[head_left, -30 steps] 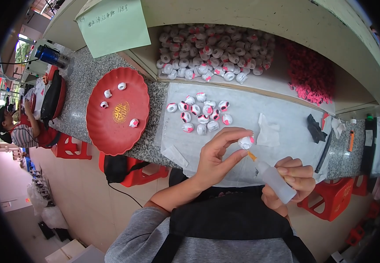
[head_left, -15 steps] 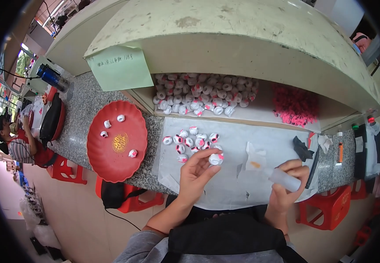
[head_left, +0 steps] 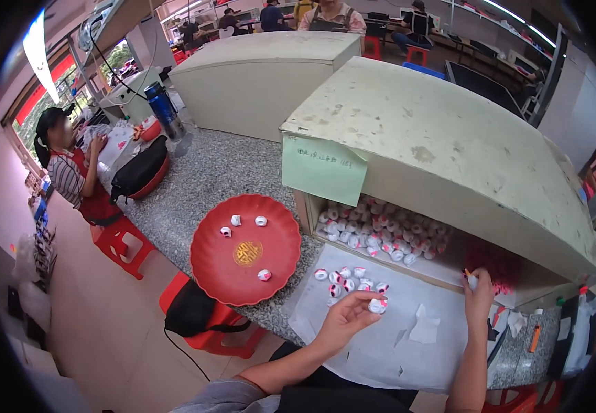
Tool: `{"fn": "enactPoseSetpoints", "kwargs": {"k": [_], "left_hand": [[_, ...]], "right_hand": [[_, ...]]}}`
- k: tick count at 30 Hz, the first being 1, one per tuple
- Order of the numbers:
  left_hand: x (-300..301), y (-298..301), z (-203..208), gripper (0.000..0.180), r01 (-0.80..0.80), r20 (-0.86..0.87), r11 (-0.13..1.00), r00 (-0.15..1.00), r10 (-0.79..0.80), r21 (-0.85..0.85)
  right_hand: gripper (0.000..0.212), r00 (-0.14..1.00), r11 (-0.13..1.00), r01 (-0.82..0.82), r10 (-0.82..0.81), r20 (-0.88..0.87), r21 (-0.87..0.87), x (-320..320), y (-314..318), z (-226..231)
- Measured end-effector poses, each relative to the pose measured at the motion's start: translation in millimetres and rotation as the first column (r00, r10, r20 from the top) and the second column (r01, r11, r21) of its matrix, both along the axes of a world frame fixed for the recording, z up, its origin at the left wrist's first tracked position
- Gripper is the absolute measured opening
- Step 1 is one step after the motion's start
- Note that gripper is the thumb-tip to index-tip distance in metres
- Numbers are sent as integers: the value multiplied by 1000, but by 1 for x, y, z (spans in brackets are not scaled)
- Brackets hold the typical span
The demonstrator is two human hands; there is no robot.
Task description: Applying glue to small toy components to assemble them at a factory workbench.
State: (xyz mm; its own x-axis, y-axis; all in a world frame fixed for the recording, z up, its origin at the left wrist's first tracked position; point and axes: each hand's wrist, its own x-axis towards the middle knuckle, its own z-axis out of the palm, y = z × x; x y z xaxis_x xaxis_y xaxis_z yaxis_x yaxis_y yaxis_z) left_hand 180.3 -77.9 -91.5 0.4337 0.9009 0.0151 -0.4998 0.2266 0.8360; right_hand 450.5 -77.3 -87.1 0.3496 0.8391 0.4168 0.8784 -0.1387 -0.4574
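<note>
My left hand (head_left: 347,322) pinches a small round white piece with pink patches (head_left: 378,305) between thumb and fingertips, above the white paper sheet (head_left: 373,351). Up by the shelf opening, my right hand (head_left: 478,297) is closed round a small whitish translucent bottle (head_left: 473,281), mostly hidden by the fingers; an orange tip shows at its upper end. This hand is nearest to a heap of bright pink bits (head_left: 496,272) in the shelf. Several similar white pieces (head_left: 348,284) lie on the paper to the left. A torn white paper scrap (head_left: 424,325) lies between my hands.
A red scalloped tray (head_left: 243,292) with a few white pieces stands to the left. Many more fill the shelf (head_left: 387,234) under a pale cover (head_left: 442,124). An orange lighter-like stick (head_left: 534,339) lies at right. A co-worker (head_left: 71,162) sits at far left.
The view has swung up and left. My right hand has moved forward with the bottle, from above the paper to the shelf's pink heap. My left hand still holds its white piece.
</note>
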Motion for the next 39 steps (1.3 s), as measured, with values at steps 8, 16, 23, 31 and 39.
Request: {"fn": "enactPoseSetpoints", "kwargs": {"k": [8, 16, 23, 31, 39], "left_hand": [[-1, 11, 2, 31, -13, 17, 999, 1000, 13, -39], [0, 12, 0, 30, -42, 0, 999, 999, 42, -27], [-2, 13, 9, 32, -52, 17, 999, 999, 52, 5], [-3, 11, 7, 32, -81, 14, 997, 997, 81, 17], [0, 18, 6, 32, -95, 19, 995, 995, 95, 22]], "right_hand": [[20, 998, 996, 1, 5, 66, -86, 3, 14, -10], [25, 995, 994, 41, -32, 90, -98, 1, 18, -7], [22, 994, 991, 30, -15, 110, -130, -1, 18, 2], [22, 993, 966, 38, -7, 120, -255, 7, 19, -6], [11, 920, 956, -289, 264, -289, -46, -27, -8, 21]]}}
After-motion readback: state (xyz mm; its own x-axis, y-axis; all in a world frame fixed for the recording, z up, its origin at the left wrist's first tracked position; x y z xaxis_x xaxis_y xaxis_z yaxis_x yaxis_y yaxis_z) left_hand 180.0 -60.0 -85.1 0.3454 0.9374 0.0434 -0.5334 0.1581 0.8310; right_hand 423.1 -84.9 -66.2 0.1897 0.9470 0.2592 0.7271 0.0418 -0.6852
